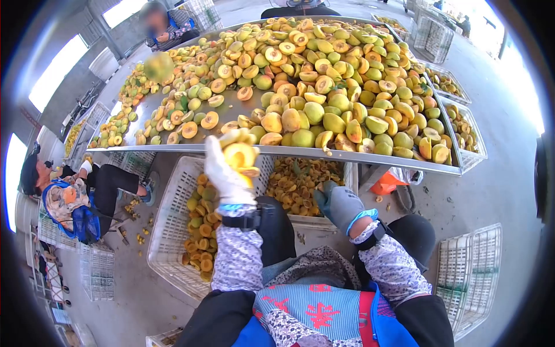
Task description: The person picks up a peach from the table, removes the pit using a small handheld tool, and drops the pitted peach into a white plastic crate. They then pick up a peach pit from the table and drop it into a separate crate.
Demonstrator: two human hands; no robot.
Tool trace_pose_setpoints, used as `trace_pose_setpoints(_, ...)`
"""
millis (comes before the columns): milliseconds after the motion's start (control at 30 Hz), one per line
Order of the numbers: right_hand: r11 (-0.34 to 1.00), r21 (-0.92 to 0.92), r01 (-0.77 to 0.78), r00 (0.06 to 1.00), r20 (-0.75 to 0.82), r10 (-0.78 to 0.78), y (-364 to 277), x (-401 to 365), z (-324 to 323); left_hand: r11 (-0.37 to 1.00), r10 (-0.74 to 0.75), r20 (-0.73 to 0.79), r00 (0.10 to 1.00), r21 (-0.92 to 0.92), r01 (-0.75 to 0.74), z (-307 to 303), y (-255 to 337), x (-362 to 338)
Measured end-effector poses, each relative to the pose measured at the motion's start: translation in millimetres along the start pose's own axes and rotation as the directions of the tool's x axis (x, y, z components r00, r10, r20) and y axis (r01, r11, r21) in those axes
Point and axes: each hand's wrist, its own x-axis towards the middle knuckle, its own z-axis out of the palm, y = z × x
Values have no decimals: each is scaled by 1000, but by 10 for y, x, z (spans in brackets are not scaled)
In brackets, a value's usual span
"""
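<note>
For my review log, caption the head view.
Left hand holds fruit halves near a fruit-laden table; right hand lower.

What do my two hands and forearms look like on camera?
The left hand wears a whitish glove, the right hand a grey one. Both have light blue at the cuff, a black wrist strap and a pale sleeve with a small dark floral pattern.

"Where does the head view look from?"

"Just above the wearer's apron [312, 306], forward and down, close over both hands [341, 205], towards fruit [315, 111] on the table [231, 108]."

"And the edges?"

"Wide and bowed; the far floor [491, 107] looks washed out, so its depth is hard to judge."
</note>
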Motion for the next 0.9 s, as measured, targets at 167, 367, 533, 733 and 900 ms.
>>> trace_pose_setpoints(167, 883, 469, 4, 1000, -12, 2, -437, 151, -219, 999, -28, -75, 997, 30, 31, -214, 380, 78)
trace_pose_setpoints(367, 883, 433, 180, 983, -118, -143, -719, 156, -320, 973, -39, 180, 983, 229, -4, 402, -139, -295)
trace_pose_setpoints(533, 998, -46, 34, 999, -11, -34, -222, 79, -289, 995, 94, 96, 991, 16, -96, 260, -289, 98)
trace_pose_setpoints(733, 997, 2, -75, 992, 106, 75, -288, 5, -545, 466, 399, -27, 916, 867, -178, -590, 476, 292)
trace_pose_setpoints(900, 994, 100, 42, 988, 144, -56, -363, 25, -424, -131, 427, 242, 871, 970, -206, -538, 420, 565)
